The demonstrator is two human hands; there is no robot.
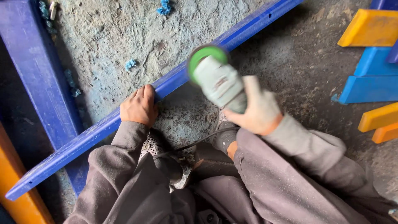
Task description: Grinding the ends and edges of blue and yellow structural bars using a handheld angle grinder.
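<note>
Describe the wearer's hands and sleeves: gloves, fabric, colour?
Left hand is bare, with no glove. Right hand wears a light grey fabric work glove with an orange cuff edge. Both arms are in loose grey long sleeves of soft, dusty-looking cloth. No markings visible.

Only label: small reddish mark on grey grinder (219,83) body (blurred), no pkgs, signs/screens

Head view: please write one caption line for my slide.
Left hand steadies a blue bar; gloved right hand holds a grinder.
</note>
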